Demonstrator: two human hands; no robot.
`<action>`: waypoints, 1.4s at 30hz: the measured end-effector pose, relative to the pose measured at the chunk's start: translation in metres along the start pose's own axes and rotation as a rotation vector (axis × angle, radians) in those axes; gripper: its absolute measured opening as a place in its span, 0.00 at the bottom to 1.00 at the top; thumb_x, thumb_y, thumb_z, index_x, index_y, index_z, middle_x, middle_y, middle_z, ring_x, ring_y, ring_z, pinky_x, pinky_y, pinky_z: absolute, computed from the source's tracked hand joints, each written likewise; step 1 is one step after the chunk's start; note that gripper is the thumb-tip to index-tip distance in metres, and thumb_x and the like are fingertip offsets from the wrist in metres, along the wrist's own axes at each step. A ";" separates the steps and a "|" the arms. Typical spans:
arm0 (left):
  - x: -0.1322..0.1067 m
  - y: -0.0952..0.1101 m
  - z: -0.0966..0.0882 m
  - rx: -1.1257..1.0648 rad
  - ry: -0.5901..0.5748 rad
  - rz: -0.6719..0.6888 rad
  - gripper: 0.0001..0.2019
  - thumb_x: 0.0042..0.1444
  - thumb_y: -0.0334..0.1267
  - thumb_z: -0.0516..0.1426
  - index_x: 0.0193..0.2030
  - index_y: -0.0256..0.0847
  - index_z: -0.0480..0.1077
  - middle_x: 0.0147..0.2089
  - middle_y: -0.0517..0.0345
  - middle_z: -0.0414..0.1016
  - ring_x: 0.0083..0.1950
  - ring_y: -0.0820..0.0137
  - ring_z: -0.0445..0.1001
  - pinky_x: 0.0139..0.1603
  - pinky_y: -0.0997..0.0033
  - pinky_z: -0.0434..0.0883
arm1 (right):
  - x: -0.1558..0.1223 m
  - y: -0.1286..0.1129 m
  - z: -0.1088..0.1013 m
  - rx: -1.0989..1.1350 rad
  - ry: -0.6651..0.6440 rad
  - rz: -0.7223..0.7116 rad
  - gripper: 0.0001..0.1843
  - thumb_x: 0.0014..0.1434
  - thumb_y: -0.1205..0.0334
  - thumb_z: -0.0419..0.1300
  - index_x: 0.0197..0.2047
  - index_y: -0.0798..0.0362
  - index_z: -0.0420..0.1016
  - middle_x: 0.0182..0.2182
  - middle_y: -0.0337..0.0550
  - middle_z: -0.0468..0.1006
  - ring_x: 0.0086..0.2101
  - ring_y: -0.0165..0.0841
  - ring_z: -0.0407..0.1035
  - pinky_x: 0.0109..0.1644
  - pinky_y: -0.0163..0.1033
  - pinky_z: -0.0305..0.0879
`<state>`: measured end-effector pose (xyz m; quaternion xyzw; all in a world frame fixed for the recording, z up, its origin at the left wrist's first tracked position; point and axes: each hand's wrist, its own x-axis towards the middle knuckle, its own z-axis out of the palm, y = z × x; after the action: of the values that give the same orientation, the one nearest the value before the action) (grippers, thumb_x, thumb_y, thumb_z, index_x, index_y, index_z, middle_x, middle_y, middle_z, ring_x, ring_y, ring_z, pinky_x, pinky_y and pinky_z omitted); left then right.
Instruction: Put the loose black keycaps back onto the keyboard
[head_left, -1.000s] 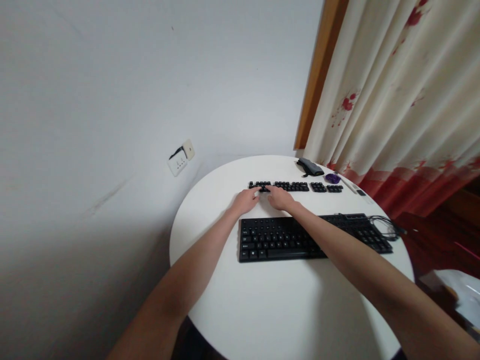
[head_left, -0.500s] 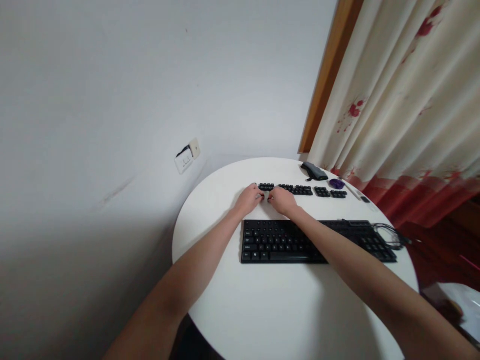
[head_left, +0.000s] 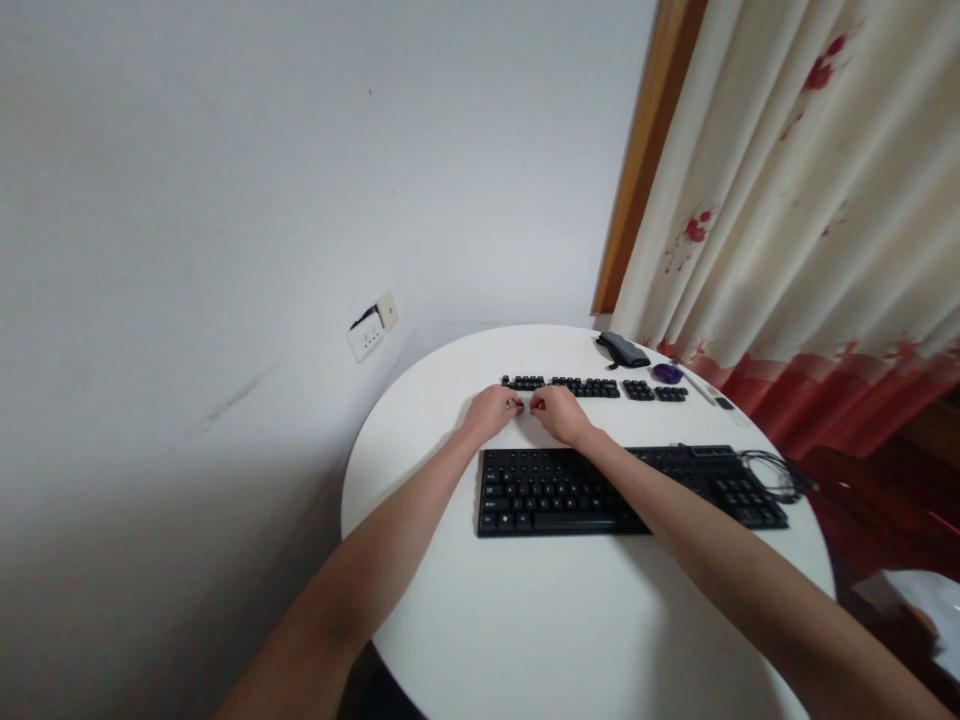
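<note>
Left hand (head_left: pixel 491 412) is held low over the far part of the tabletop (head_left: pixel 525 625), with the left arm (head_left: pixel 382 545) stretched out from the near left; its thumb and fingers are curled together, and a small dark piece (head_left: pixel 519 404) is pinched at their tips. Just to its right, the right hand (head_left: pixel 560 412) is turned inward to face it, apart from it by a narrow gap; its thumb and fingers are bent nearly together, but whether anything is gripped there cannot be told. Just beyond both hands, black keycaps (head_left: pixel 585 387) are lined up in separate clusters from left to right. Nearer than the hands, a black keyboard (head_left: pixel 555 500) is laid lengthwise, its middle crossed by the right arm (head_left: pixel 720 534), which is extended from the near right. Toward the far right edge, a dark grey pouch-like item (head_left: pixel 624 350) is laid flat; its inside cannot be seen. To its right, a small purple item (head_left: pixel 667 373) is set near the curtain (head_left: pixel 750 200). At the near right, beyond the tabletop, a white item (head_left: pixel 919 595) is partly cut off; whether it is a container cannot be told.
</note>
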<state>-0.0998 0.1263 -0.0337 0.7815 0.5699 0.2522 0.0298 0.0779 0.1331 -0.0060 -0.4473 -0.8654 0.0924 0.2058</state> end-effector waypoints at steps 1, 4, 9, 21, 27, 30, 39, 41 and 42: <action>0.000 0.001 -0.001 0.000 -0.003 -0.003 0.07 0.56 0.36 0.60 0.40 0.44 0.80 0.40 0.55 0.80 0.44 0.64 0.75 0.48 0.68 0.69 | -0.006 -0.001 -0.003 0.055 0.051 -0.010 0.06 0.57 0.69 0.61 0.34 0.54 0.80 0.33 0.44 0.81 0.36 0.33 0.73 0.42 0.34 0.63; -0.001 0.003 -0.002 -0.007 -0.003 -0.007 0.09 0.56 0.36 0.60 0.42 0.43 0.79 0.41 0.55 0.80 0.43 0.64 0.75 0.48 0.68 0.69 | -0.033 -0.004 -0.015 0.257 0.208 -0.055 0.02 0.56 0.68 0.63 0.32 0.54 0.79 0.30 0.43 0.79 0.31 0.32 0.71 0.39 0.35 0.64; -0.001 0.003 0.000 -0.033 0.000 -0.004 0.10 0.57 0.36 0.59 0.44 0.42 0.79 0.43 0.54 0.80 0.42 0.65 0.76 0.47 0.69 0.69 | -0.085 -0.008 -0.031 0.445 0.288 -0.078 0.02 0.56 0.69 0.63 0.32 0.54 0.78 0.30 0.41 0.78 0.30 0.31 0.71 0.38 0.36 0.66; -0.009 0.013 -0.019 -0.096 -0.100 -0.025 0.15 0.52 0.34 0.61 0.48 0.41 0.78 0.40 0.54 0.80 0.39 0.67 0.76 0.40 0.72 0.69 | -0.105 -0.023 -0.023 0.508 0.200 -0.087 0.04 0.56 0.70 0.63 0.32 0.53 0.77 0.30 0.40 0.79 0.30 0.31 0.71 0.38 0.36 0.66; -0.026 0.033 -0.070 -0.319 -0.389 0.014 0.11 0.51 0.35 0.61 0.40 0.38 0.81 0.38 0.54 0.82 0.39 0.67 0.77 0.40 0.74 0.69 | -0.108 -0.028 -0.011 0.490 0.119 -0.101 0.04 0.56 0.71 0.62 0.32 0.53 0.77 0.29 0.39 0.79 0.30 0.31 0.70 0.38 0.35 0.64; -0.031 0.045 -0.086 -0.366 -0.537 0.024 0.11 0.50 0.37 0.62 0.39 0.38 0.81 0.36 0.54 0.82 0.38 0.68 0.77 0.37 0.74 0.68 | -0.108 -0.029 -0.008 0.470 0.072 -0.091 0.04 0.55 0.71 0.63 0.32 0.53 0.77 0.29 0.39 0.79 0.30 0.31 0.71 0.37 0.34 0.63; -0.038 0.059 -0.078 -0.458 -0.807 -0.033 0.11 0.45 0.35 0.65 0.38 0.39 0.81 0.34 0.55 0.82 0.37 0.67 0.78 0.37 0.74 0.70 | -0.108 -0.027 -0.009 0.414 0.044 -0.061 0.04 0.55 0.69 0.63 0.32 0.52 0.80 0.29 0.40 0.80 0.30 0.32 0.71 0.35 0.34 0.61; -0.038 0.058 -0.074 -0.442 -0.818 -0.049 0.11 0.44 0.35 0.65 0.37 0.40 0.81 0.33 0.55 0.82 0.36 0.66 0.78 0.38 0.74 0.70 | -0.108 -0.028 -0.008 0.417 0.039 -0.057 0.05 0.55 0.69 0.63 0.32 0.52 0.80 0.29 0.39 0.80 0.30 0.31 0.71 0.35 0.34 0.61; -0.039 0.058 -0.072 -0.433 -0.823 -0.053 0.11 0.44 0.34 0.66 0.37 0.40 0.81 0.33 0.56 0.82 0.36 0.66 0.78 0.37 0.74 0.70 | -0.108 -0.028 -0.008 0.417 0.036 -0.057 0.05 0.55 0.69 0.63 0.32 0.51 0.80 0.30 0.39 0.80 0.30 0.31 0.71 0.35 0.34 0.61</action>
<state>-0.0886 0.0538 0.0348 0.7775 0.4648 0.0335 0.4222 0.1169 0.0289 -0.0186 -0.3719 -0.8360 0.2557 0.3121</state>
